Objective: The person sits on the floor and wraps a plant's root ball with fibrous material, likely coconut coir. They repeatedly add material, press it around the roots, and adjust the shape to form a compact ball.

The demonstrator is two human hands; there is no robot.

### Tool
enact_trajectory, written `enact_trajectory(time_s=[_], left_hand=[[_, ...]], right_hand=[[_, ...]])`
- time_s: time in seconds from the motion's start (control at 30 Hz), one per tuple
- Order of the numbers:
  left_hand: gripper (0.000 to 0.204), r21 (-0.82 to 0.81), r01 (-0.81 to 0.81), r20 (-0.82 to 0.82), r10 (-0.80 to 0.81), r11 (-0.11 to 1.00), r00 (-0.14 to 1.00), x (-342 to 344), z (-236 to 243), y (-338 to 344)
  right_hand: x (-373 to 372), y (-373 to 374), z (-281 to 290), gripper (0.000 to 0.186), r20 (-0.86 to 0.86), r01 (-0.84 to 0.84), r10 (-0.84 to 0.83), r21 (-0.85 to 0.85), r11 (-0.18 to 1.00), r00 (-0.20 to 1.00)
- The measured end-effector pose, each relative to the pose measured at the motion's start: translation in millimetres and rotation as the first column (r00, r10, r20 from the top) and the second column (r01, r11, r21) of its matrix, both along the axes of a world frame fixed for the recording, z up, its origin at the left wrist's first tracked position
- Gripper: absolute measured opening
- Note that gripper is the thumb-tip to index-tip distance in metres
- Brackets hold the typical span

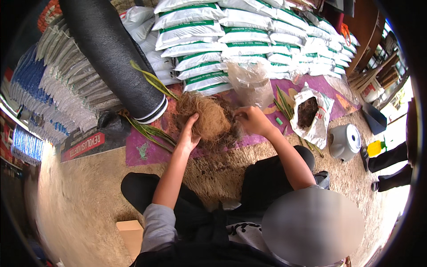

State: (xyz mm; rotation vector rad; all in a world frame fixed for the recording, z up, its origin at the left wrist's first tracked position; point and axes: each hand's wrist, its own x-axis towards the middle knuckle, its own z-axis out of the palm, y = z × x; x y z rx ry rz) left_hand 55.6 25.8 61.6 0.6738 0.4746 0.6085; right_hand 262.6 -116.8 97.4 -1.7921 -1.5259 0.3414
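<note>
My left hand (190,135) is wrapped round the near left side of a shaggy brown clump of coconut fibre (205,116), thumb on top. To the right of the clump, my right hand (252,121) has its fingers bent together in a pinch; whatever is in them is too small to make out. Dark loose soil (229,139) lies beneath and beside the clump on a purple patterned mat (141,141). Long yellow-edged snake plant leaves (151,132) stretch out to the left of the clump. Just beyond my right hand stands a cloudy plastic bag (251,86).
Stacked white-and-green sacks (200,58) line the back. A big black roll (113,58) leans in from the left. To the right are an open soil sack (327,107), more snake plant leaves (284,103), a grey stool (344,142), a dark dustpan (374,118) and a standing person's legs (393,167).
</note>
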Motion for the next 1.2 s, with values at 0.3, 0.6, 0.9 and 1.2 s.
enact_trajectory(time_s=[0.3,0.6,0.9,1.2], left_hand=[[0.058,0.1,-0.217,-0.081,0.225,0.971,0.971,-17.9,39.7,26.0],[0.061,-0.058,-0.308,0.105,0.312,0.95,0.944,-14.3,15.6,33.0],[0.073,-0.063,-0.383,0.128,0.388,0.922,0.913,-5.6,-13.3,34.5],[0.08,-0.129,-0.267,0.186,0.287,0.955,0.94,-30.4,18.2,19.1]], right_hand=[[1.0,5.1,25.9,0.013,-0.249,-0.203,0.187,-0.038,0.979,0.95],[-56.2,3.6,95.3,0.011,-0.278,-0.54,0.48,-0.214,0.814,0.832],[-111.3,58.0,132.4,0.012,-0.508,-0.741,0.62,-0.057,0.669,0.598],[-81.6,125.7,98.6,0.012,-0.354,-0.435,0.398,-0.029,0.9,0.846]])
